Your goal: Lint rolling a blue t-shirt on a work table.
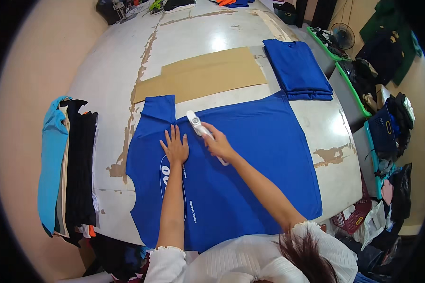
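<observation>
Across the worn white table (pixel 184 37), a blue shirt (pixel 217 188) lies spread in front of you, a tan sheet (pixel 208 73) just beyond it and a folded blue stack (pixel 297 70) near its far right corner. Your left hand (pixel 177 148) rests flat on it, fingers spread; your right hand (pixel 217 143) grips a white handheld device (pixel 195 121). You seem to be smoothing creases; next likely calls for keeping the cloth taut beneath the device

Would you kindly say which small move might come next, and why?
Perhaps slide the white handheld tool leftward with the right hand, since creases show near the sleeve of the blue shirt and the left hand lies flat nearby.
</observation>
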